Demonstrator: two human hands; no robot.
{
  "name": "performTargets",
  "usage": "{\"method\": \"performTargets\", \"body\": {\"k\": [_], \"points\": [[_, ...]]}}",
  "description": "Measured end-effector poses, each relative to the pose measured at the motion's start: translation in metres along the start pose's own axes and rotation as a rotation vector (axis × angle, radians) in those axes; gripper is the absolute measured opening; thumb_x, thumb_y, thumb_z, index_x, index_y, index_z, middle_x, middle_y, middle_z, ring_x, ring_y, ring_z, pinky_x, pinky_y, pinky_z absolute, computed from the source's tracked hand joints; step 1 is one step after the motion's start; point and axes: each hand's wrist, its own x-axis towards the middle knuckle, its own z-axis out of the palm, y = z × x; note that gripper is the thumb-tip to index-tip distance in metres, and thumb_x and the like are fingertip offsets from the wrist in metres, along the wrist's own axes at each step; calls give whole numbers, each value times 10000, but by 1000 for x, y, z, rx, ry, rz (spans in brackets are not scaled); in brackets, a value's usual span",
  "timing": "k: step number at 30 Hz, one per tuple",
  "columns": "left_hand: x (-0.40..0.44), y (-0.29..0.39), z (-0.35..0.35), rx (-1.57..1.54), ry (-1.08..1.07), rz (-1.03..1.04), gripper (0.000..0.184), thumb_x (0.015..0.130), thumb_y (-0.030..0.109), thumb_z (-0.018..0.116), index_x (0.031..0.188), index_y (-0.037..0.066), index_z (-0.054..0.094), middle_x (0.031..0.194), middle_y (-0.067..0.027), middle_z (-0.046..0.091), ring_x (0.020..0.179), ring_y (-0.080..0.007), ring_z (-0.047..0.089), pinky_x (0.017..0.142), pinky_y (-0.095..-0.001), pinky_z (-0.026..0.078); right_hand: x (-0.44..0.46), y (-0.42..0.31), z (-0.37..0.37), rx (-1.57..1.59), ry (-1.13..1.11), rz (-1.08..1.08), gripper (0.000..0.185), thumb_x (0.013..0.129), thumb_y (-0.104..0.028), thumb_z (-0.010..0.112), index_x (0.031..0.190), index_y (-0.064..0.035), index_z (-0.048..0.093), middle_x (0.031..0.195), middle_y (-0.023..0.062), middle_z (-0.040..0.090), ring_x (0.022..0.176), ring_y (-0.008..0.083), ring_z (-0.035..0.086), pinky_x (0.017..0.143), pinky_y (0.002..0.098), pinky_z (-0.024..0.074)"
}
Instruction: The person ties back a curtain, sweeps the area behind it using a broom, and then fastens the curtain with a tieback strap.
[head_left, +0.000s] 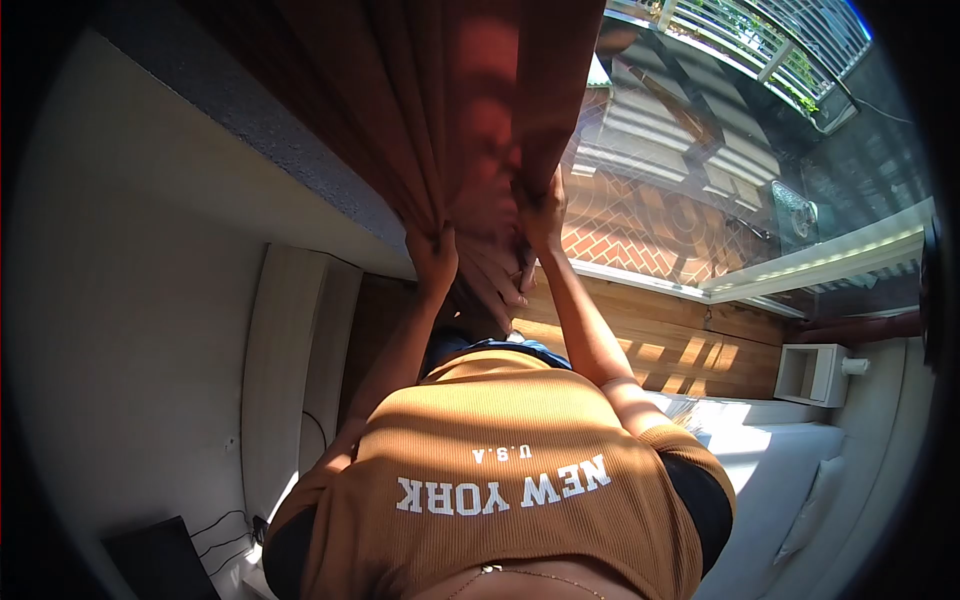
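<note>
A dark red curtain (pixel 483 90) hangs in front of me, gathered into folds, with sunlight glowing through its middle. My left hand (pixel 432 260) is closed around the folds on its left side, thumb up. On the right edge of the cloth, my right hand (pixel 543 215) is also closed on the curtain, a little higher in the view. Between the two hands the fabric hangs down in loose pleats toward the wooden floor (pixel 640 335). Some of the fingers are hidden behind the cloth.
To the right is a large glass window (pixel 680 150), with a brick-patterned surface and white railing beyond. A bed (pixel 765 480) and a white nightstand (pixel 812 375) stand at lower right. On the left are a pale wall (pixel 150 270), a cabinet (pixel 285 350) and a dark screen (pixel 160 560) with cables.
</note>
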Motion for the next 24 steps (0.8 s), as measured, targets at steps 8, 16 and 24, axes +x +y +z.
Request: {"method": "performTargets", "body": {"k": [8,16,24], "points": [[1,17,6,-54,-1,14,441,744,15,516,1150,-93,380,1052,-255,542,992,-335,552,870,-347,401,-41,-38,18,54,-231,-26,467,754,-10,566,1198,-16,420,941,173,552,814,327,575,709,374,466],[-3,21,7,-105,-54,17,415,780,34,515,1162,-68,388,1073,-229,538,1000,-307,542,880,-349,400,-50,-51,21,81,-526,15,594,803,-45,487,1350,-12,259,1070,272,535,945,409,540,800,388,443],[0,11,6,-84,-209,-26,437,815,108,562,1177,-68,392,1102,-255,509,1020,-358,526,892,-365,394,-42,-33,8,284,-883,-129,692,785,-210,560,1370,-33,234,1327,246,346,1231,373,336,1005,415,279]]}}
